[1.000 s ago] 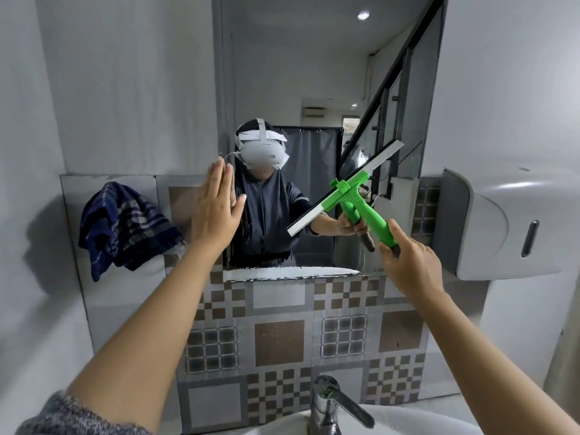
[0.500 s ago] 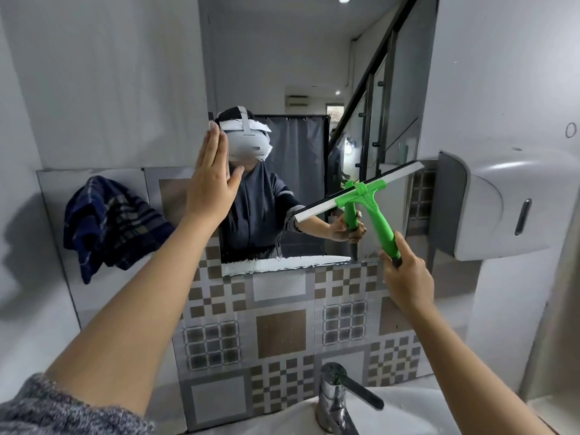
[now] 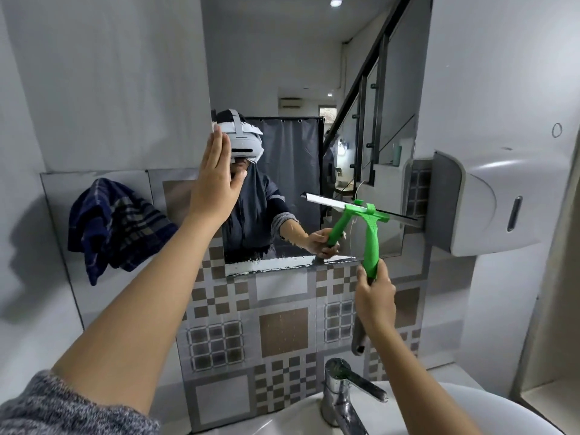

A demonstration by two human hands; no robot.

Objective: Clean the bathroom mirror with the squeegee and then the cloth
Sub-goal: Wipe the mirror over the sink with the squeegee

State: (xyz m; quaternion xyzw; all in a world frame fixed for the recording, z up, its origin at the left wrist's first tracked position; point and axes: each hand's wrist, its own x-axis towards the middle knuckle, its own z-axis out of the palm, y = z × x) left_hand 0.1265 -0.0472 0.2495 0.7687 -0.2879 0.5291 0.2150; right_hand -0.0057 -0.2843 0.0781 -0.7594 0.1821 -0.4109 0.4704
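- The green squeegee (image 3: pixel 369 233) is clenched by its handle in the right hand (image 3: pixel 375 301); its blade is laid against the lower right of the mirror (image 3: pixel 282 73).
- The left hand (image 3: pixel 216 186) is pressed flat, fingers spread and grasping nothing, at the mirror's left edge.
- The dark plaid cloth (image 3: pixel 117 227) is hung on the wall left of the mirror.
- A tap (image 3: pixel 342 394) is seen below the mirror.

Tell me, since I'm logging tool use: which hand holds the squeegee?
The right hand grips the green squeegee; the left hand is open, flat at the mirror.
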